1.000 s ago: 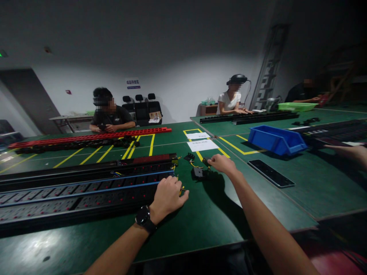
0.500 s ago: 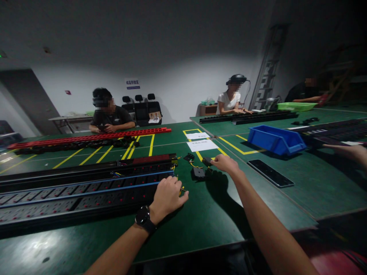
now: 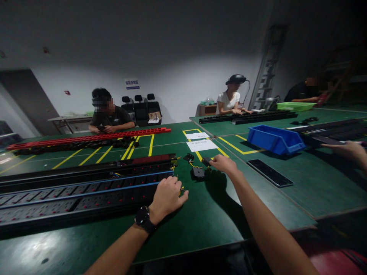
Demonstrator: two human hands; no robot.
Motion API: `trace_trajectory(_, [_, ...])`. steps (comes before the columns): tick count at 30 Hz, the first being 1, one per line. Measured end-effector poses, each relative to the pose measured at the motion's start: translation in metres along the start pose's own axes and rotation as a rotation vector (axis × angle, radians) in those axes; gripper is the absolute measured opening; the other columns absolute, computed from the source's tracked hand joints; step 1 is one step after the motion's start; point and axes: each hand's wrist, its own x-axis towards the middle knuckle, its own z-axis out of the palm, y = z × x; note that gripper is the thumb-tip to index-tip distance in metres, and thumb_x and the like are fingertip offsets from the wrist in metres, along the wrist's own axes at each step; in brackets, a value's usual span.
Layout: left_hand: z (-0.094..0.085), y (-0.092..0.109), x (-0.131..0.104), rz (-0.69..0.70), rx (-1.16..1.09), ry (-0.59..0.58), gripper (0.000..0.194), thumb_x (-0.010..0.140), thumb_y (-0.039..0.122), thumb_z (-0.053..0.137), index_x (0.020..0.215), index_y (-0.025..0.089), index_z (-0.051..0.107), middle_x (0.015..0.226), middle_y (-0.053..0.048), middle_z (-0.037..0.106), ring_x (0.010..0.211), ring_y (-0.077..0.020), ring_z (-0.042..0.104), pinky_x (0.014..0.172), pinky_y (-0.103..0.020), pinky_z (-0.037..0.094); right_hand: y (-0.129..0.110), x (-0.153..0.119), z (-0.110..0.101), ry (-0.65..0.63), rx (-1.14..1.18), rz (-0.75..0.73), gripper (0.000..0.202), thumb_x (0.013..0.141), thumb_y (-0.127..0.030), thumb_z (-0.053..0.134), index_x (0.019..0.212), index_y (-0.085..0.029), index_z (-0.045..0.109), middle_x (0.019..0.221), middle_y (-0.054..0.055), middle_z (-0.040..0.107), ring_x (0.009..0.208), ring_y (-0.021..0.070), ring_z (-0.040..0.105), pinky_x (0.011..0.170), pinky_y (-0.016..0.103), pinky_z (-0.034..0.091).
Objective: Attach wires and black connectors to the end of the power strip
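Long black strips with rows of red-dotted sockets lie on the left; the nearest is a socket strip [image 3: 114, 200] edged in blue. Over its right end my left hand [image 3: 169, 195] is curled, wearing a black watch [image 3: 142, 217]. Short yellow wire ends [image 3: 182, 188] poke out by the thumb; what the fingertips touch is hidden. My right hand [image 3: 225, 165] pinches a small black block [image 3: 206, 162] just above the table. Beneath it sits a black square part [image 3: 197, 173] with a yellow wire, and a small black bracket [image 3: 188, 157] is just behind.
A phone [image 3: 269, 173] and a blue bin [image 3: 275, 139] stand to the right on the green table [image 3: 218, 214]. Paper labels [image 3: 202, 145] lie ahead. A red rack strip [image 3: 94, 138] is at back left. Co-workers sit beyond; another person's hand [image 3: 348, 151] reaches in at right.
Both my hands stay almost where they were, the right still pinching the black block. The far co-worker's hands have shifted slightly left.
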Motion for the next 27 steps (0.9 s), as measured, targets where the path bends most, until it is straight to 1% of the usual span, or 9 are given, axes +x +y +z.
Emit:
trace_trajectory(3, [0.000,0.000,0.000,0.004,0.011,-0.003,0.033,0.096,0.046,0.053,0.085,0.017,0.064,0.090,-0.009,0.065,0.087,-0.0234,0.058,0.074,-0.036,0.042,-0.007,0.001,0.009,0.058,-0.011,-0.017,0.033,0.096,-0.039,0.051,0.109,-0.020,0.074,0.110,0.016,0.073,0.098,0.0286,0.068,0.079,0.035,0.048])
trace_trajectory(5, [0.000,0.000,0.001,0.007,0.014,-0.003,0.034,0.096,0.046,0.053,0.085,0.017,0.064,0.090,-0.009,0.065,0.087,-0.0236,0.058,0.073,-0.037,0.043,-0.016,0.001,0.017,0.118,-0.037,-0.065,0.033,0.098,-0.034,0.046,0.115,-0.020,0.071,0.113,0.015,0.071,0.103,0.0271,0.065,0.084,0.034,0.047])
trace_trajectory(9, [0.000,0.000,0.001,0.010,0.010,0.001,0.034,0.095,0.047,0.054,0.085,0.017,0.065,0.090,-0.009,0.065,0.088,-0.0242,0.058,0.073,-0.037,0.044,-0.035,0.002,0.036,0.245,-0.087,-0.267,0.041,0.102,-0.036,0.038,0.131,-0.022,0.064,0.127,0.015,0.065,0.119,0.0279,0.056,0.097,0.038,0.044])
trace_trajectory(13, [0.000,0.000,0.000,0.014,0.008,0.001,0.034,0.095,0.048,0.055,0.086,0.016,0.065,0.091,-0.010,0.065,0.088,-0.0247,0.059,0.073,-0.038,0.044,-0.044,0.010,0.051,0.154,-0.021,-0.365,0.047,0.104,-0.037,0.030,0.141,-0.030,0.058,0.153,0.008,0.049,0.138,0.0299,0.043,0.109,0.053,0.038])
trace_trajectory(15, [-0.001,0.001,0.000,0.013,0.005,0.000,0.034,0.095,0.048,0.056,0.086,0.016,0.065,0.091,-0.010,0.065,0.088,-0.0249,0.059,0.073,-0.038,0.044,-0.044,0.016,0.056,0.107,0.019,-0.377,0.049,0.104,-0.036,0.027,0.145,-0.030,0.055,0.159,0.005,0.041,0.145,0.0304,0.034,0.114,0.059,0.030])
trace_trajectory(17, [-0.001,0.001,0.000,0.016,0.003,-0.002,0.034,0.095,0.047,0.055,0.087,0.016,0.066,0.091,-0.010,0.065,0.089,-0.0249,0.059,0.074,-0.037,0.044,-0.042,0.022,0.060,0.069,0.056,-0.394,0.051,0.104,-0.036,0.025,0.147,-0.030,0.052,0.161,0.004,0.039,0.148,0.0304,0.031,0.115,0.063,0.026])
trace_trajectory(21, [-0.001,0.001,0.000,0.016,-0.008,-0.003,0.033,0.095,0.047,0.056,0.088,0.016,0.066,0.090,-0.010,0.065,0.089,-0.0243,0.059,0.074,-0.037,0.044,-0.040,0.026,0.062,0.053,0.074,-0.421,0.049,0.104,-0.033,0.026,0.141,-0.028,0.059,0.157,0.006,0.045,0.144,0.0291,0.038,0.115,0.063,0.026])
trace_trajectory(25, [0.000,0.000,-0.001,0.016,-0.006,0.006,0.034,0.094,0.048,0.057,0.087,0.016,0.066,0.091,-0.009,0.064,0.089,-0.0242,0.059,0.074,-0.037,0.044,-0.043,0.024,0.058,0.132,0.081,-0.395,0.048,0.104,-0.030,0.027,0.129,-0.024,0.067,0.144,0.007,0.060,0.132,0.0254,0.052,0.113,0.054,0.034])
trace_trajectory(27, [0.000,0.000,-0.001,0.015,-0.001,0.010,0.034,0.094,0.048,0.057,0.087,0.016,0.066,0.091,-0.009,0.065,0.089,-0.0242,0.059,0.074,-0.037,0.044,-0.046,0.023,0.056,0.166,0.074,-0.404,0.047,0.104,-0.032,0.027,0.132,-0.025,0.065,0.144,0.007,0.059,0.132,0.0246,0.052,0.113,0.052,0.035])
